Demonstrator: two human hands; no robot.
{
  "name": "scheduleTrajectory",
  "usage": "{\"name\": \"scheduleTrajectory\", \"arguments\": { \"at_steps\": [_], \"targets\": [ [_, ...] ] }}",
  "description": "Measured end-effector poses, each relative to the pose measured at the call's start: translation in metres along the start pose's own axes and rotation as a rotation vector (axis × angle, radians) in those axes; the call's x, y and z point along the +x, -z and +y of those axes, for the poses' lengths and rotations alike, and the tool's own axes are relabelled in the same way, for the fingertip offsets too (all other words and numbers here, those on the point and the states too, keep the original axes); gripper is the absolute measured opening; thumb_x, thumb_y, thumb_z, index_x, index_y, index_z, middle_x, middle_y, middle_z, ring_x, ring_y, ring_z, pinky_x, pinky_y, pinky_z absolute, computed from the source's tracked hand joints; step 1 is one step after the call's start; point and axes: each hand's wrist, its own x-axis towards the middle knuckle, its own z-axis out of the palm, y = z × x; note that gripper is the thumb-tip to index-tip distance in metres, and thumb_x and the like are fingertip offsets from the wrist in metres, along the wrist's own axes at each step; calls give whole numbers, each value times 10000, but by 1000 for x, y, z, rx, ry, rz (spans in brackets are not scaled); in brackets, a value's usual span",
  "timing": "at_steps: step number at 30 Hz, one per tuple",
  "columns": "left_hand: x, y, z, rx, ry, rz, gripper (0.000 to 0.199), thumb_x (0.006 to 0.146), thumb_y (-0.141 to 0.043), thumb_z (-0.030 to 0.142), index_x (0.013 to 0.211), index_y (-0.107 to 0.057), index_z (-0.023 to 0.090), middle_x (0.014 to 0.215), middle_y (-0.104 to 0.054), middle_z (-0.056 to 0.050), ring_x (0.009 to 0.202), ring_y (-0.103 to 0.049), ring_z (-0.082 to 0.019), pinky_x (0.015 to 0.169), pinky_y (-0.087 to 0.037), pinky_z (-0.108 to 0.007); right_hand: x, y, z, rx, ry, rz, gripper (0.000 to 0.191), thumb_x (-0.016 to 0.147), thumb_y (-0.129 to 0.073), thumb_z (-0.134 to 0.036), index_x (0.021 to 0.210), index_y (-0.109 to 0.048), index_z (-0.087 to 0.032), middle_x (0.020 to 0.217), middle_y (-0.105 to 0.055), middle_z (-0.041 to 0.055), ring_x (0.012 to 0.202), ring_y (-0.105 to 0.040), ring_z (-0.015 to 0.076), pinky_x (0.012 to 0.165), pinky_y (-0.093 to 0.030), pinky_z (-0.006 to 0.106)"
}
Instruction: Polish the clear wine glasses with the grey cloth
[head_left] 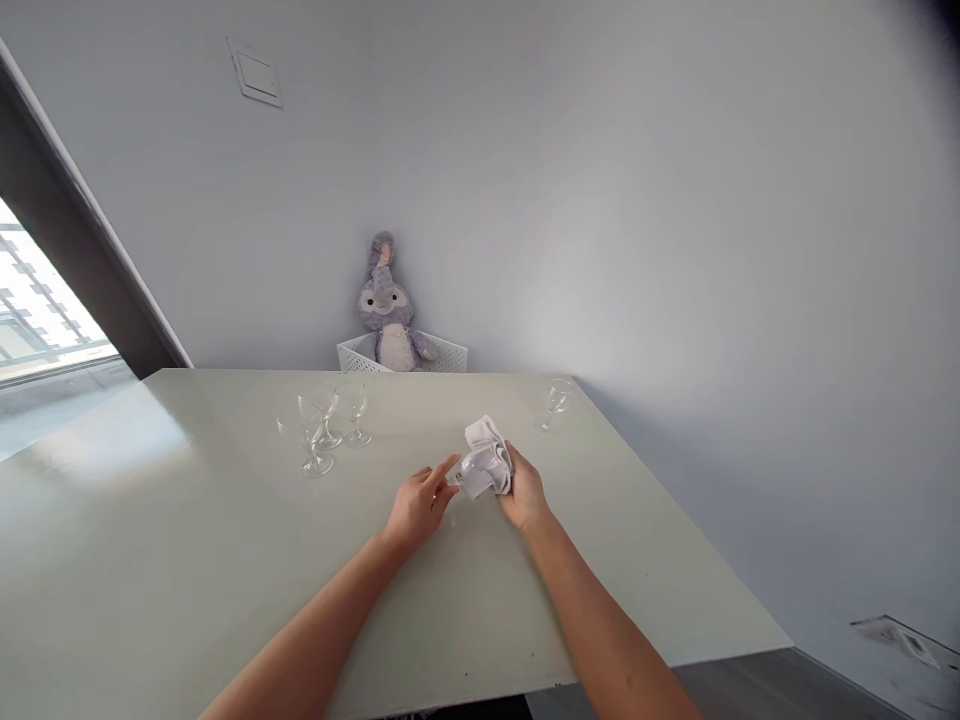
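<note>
In front of me, above the table, my right hand point(525, 490) is closed on a bunched white cloth point(484, 430). A clear stemmed glass point(480, 466) lies tilted sideways against the cloth, its bowl partly wrapped. At the glass's stem end is my left hand point(421, 505), thumb and fingers pinching it, with the index finger stretched along; the stem itself is mostly hidden. Three more clear stemmed glasses point(355, 415) stand grouped to the left, beyond my left hand. Another stemmed glass point(556, 402) is on the table's far right.
The pale glossy table point(247, 570) reaches back to a wall corner. Behind its far edge, a grey plush toy point(394, 320) sits in a white perforated basket point(448, 354). A wall runs along the table's right side; a window point(45, 300) is at the left.
</note>
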Motion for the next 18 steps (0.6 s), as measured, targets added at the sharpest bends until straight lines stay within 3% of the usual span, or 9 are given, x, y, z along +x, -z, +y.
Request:
{"name": "scheduleTrajectory", "arguments": {
  "at_steps": [4, 7, 10, 14, 16, 18],
  "targets": [
    [-1, -5, 4, -58, 108, 90, 402, 852, -371, 320, 1248, -391, 254, 830, -534, -20, 676, -500, -119, 639, -412, -250, -7, -13, 14, 159, -10, -59, 182, 701, -568, -376, 753, -601, -205, 787, -647, 18, 799, -582, 192, 697, -462, 315],
    [-1, -10, 8, -117, 145, 235, 411, 837, -398, 290, 1247, -384, 259, 1087, -457, -76, 811, -524, -145, 721, -444, -315, -20, -24, 20, 89, -15, -196, 229, 746, -506, -384, 861, -601, -210, 935, -637, 34, 894, -570, 206, 750, -457, 335],
    [0, -15, 8, -209, 197, 295, 468, 826, -377, 203, 1281, -325, 300, 1328, -261, -97, 1005, -496, -186, 796, -448, -375, -33, -33, 27, -49, 28, -311, 318, 792, -447, -433, 997, -574, -225, 1052, -596, 40, 962, -542, 207, 792, -443, 343],
    [-2, -20, 5, -319, 218, 237, 593, 790, -372, 127, 1331, -227, 319, 1438, -118, -57, 1257, -277, -227, 942, -352, -435, -37, -33, 39, -216, 109, -381, 374, 760, -540, -417, 1089, -525, -240, 1084, -571, 33, 1016, -501, 186, 868, -400, 321],
    [-2, -18, 7, -363, 200, 171, 628, 757, -432, 141, 1333, -242, 303, 1438, -161, -46, 1299, -186, -237, 1014, -242, -460, -33, -28, 43, -251, 104, -343, 385, 721, -598, -389, 1061, -537, -219, 1018, -595, 39, 959, -524, 186, 849, -407, 318],
    [-1, -11, 11, -471, 223, 87, 607, 741, -477, 188, 1316, -300, 269, 1414, -247, -50, 1298, -189, -249, 1036, -194, -454, -27, -21, 44, -233, 65, -299, 355, 700, -623, -383, 991, -563, -189, 911, -616, 41, 853, -552, 182, 779, -431, 308]
  ]
}}
